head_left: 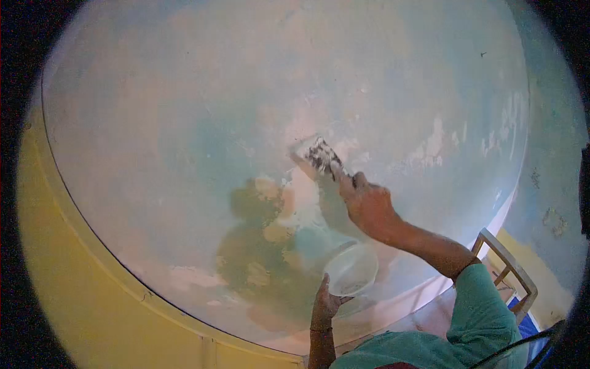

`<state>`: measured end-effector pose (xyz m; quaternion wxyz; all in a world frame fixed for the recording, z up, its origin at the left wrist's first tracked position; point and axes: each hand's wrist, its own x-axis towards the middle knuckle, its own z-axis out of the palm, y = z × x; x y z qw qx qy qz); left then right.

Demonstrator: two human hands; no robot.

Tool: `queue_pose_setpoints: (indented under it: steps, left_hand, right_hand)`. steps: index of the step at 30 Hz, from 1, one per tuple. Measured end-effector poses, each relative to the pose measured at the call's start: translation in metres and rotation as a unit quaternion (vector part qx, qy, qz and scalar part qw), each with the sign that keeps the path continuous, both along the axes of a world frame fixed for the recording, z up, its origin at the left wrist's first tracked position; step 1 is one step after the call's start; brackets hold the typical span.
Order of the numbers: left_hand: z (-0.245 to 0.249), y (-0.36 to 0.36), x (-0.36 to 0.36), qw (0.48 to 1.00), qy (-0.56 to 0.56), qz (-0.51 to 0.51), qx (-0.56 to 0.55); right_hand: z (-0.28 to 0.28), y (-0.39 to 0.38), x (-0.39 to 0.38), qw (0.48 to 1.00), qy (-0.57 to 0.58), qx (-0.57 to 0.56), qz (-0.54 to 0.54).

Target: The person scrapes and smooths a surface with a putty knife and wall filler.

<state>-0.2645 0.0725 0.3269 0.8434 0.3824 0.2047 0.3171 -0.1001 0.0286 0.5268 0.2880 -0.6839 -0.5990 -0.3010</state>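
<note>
Where knife (319, 155) points: up-left from right hand (367, 206), fingers closed on it.
Left hand (326, 304): fingers grip bowl (351, 269), below knife.

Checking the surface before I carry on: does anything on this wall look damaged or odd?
Yes. The blue wall is patchy: white flaked patches sit right of the putty knife in the right hand, and bare tan spots show in a darker area left of the bowl held by the left hand. Nothing looks spilled.
</note>
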Motion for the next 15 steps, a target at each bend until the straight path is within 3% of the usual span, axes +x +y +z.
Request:
queue_pose_setpoints:
  steps: [6, 7, 11, 15]
  left_hand:
    - [-0.003, 0.000, -0.006, 1.000, 0.000, 0.015, 0.008]
    - [-0.010, 0.003, -0.007, 1.000, -0.002, 0.013, 0.021]
    - [-0.006, 0.005, -0.001, 0.999, -0.032, -0.010, -0.005]
    - [0.002, 0.001, 0.000, 0.999, 0.022, -0.017, 0.032]
  right_hand:
    - [0.090, -0.045, 0.024, 0.997, -0.011, 0.073, -0.009]
    - [0.101, -0.039, 0.038, 0.993, -0.066, 0.081, -0.060]
    - [0.137, -0.025, 0.075, 0.995, -0.067, 0.034, -0.068]
    - [0.156, -0.004, 0.098, 0.996, -0.072, 0.014, -0.044]
